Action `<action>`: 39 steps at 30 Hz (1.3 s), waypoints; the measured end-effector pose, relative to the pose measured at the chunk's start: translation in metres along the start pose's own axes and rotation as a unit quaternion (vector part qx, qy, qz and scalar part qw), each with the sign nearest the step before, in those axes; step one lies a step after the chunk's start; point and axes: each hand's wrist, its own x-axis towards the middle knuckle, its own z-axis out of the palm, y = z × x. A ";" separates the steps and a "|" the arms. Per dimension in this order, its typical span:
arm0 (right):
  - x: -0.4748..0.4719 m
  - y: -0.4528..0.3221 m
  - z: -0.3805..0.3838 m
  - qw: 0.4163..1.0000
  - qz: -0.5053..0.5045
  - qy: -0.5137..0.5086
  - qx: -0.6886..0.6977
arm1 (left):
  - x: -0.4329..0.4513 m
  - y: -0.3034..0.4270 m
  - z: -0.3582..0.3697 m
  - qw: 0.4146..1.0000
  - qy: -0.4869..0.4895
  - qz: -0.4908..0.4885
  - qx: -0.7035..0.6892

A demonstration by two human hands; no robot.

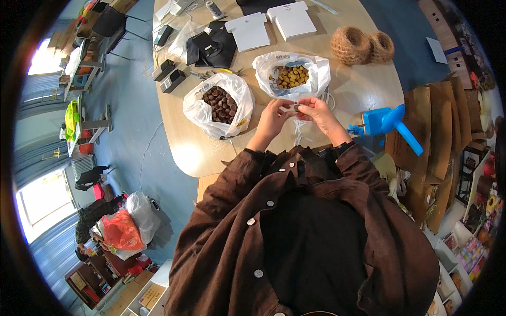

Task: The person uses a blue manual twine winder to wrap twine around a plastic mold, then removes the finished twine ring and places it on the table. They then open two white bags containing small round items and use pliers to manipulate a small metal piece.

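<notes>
My left hand point(273, 120) and my right hand point(318, 116) meet in front of me over the table, fingertips together on a small dark piece point(297, 106), too small to name. To the left stands an open white plastic bag point(243, 94) with dark brown roundish pieces point(221, 104) in it. Just beyond my hands is another white plastic bag point(321, 75), holding yellow-brown pieces point(292, 77). Small white strips point(298, 132) lie on the table between my wrists.
A blue device with a handle point(377, 121) is at the table's right edge. Two twine balls point(350, 45) sit at the back right. White flat boxes point(292, 19), a black stand point(211, 45), scissors point(205, 74) and small black boxes point(172, 81) lie farther back. Cardboard point(419, 130) stands right.
</notes>
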 end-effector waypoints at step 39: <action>0.015 0.024 0.047 0.993 -0.068 0.011 -0.091 | -0.024 -0.017 -0.040 0.991 -0.049 -0.064 -0.105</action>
